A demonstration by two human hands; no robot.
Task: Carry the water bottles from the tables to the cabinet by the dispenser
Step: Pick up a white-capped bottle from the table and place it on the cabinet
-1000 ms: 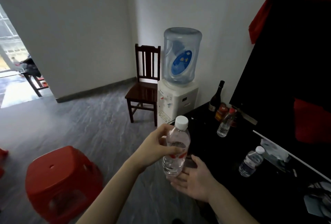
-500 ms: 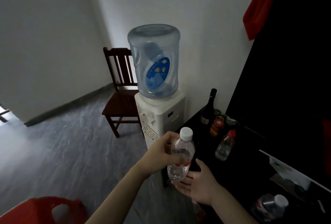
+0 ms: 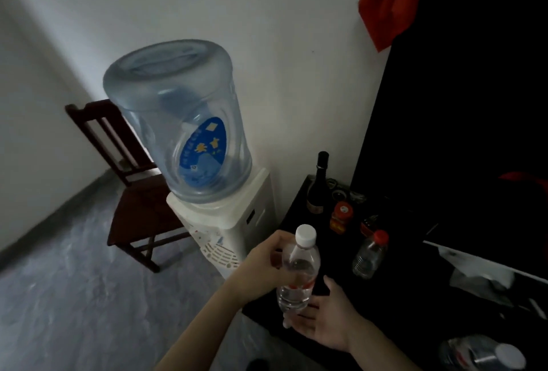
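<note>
Beside the dispenser (image 3: 231, 222), the dark cabinet (image 3: 296, 216) waits; your left hand (image 3: 267, 269) grasps the bottle (image 3: 298, 272), your right hand (image 3: 323, 320) relaxed beneath it. Set it down there next.

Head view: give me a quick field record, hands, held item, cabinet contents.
left hand: grips white-capped water bottle round its middle
right hand: open, palm up under the bottle's base
bottle: upright, above black cabinet edge
on cabinet: red-capped bottle, dark wine bottle, red-lidded jar
beside cabinet: water dispenser

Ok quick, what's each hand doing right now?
Left hand: holding the white-capped water bottle, fingers curled round it.
Right hand: open, palm under the bottle's base.
</note>
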